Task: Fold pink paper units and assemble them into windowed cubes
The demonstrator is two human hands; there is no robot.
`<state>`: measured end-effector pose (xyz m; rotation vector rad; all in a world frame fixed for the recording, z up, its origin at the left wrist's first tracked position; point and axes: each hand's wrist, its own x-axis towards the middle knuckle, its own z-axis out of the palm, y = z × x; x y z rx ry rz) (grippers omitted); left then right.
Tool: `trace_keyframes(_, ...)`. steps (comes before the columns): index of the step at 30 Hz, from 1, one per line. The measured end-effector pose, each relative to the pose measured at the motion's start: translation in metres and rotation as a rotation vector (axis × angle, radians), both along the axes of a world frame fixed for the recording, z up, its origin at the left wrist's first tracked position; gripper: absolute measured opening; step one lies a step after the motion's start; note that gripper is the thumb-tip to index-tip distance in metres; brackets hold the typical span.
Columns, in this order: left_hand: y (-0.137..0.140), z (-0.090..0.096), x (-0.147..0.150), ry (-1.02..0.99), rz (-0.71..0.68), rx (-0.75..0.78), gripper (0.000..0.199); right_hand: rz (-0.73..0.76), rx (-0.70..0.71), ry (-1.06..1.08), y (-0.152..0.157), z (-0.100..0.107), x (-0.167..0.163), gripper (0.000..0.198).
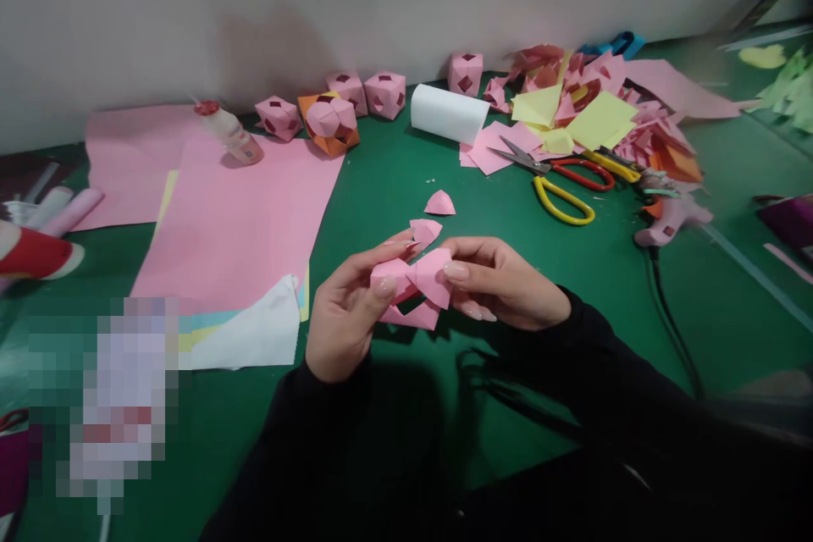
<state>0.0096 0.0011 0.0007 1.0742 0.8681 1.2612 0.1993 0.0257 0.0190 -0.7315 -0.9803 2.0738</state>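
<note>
Between my hands is a partly formed pink folded-paper shape (432,278) with a gap in its lower middle. My left hand (349,305) grips its left side, thumb on the near face and fingers behind. Pinching the right side is my right hand (508,279), thumb in front; its lower fingers are curled beneath. One small pink folded piece (426,232) shows just behind the shape, close to my left fingertips; whether it is attached I cannot tell. Another small pink folded piece (440,203) lies on the green table (381,186) a little farther off.
Finished paper balls (384,95) line the wall. A white paper roll (448,113), scissors (539,174), a paper-scrap pile (577,102) and a pink glue gun (673,218) with a cord lie right. Pink sheets (247,220), a small bottle (229,134) and a red cup (38,252) are left.
</note>
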Motion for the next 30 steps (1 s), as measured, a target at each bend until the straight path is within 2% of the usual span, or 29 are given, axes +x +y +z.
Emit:
trace_keyframes(8,-0.0007,0.0003,0.0002,-0.03,-0.021,-0.04,0.025,-0.001,0.012,-0.025,-0.0009,0.0018,0.0023,0.021)
trace_keyframes(18,-0.0005,0.0012,0.0018,-0.004,0.014,-0.001,0.025,-0.007,0.044,-0.035,0.0015,-0.0043,0.0048,0.017)
trace_keyframes(30,-0.0008,0.0013,0.0014,0.02,-0.008,0.02,0.024,-0.013,0.054,-0.057,0.0018,-0.0031,0.0055,0.015)
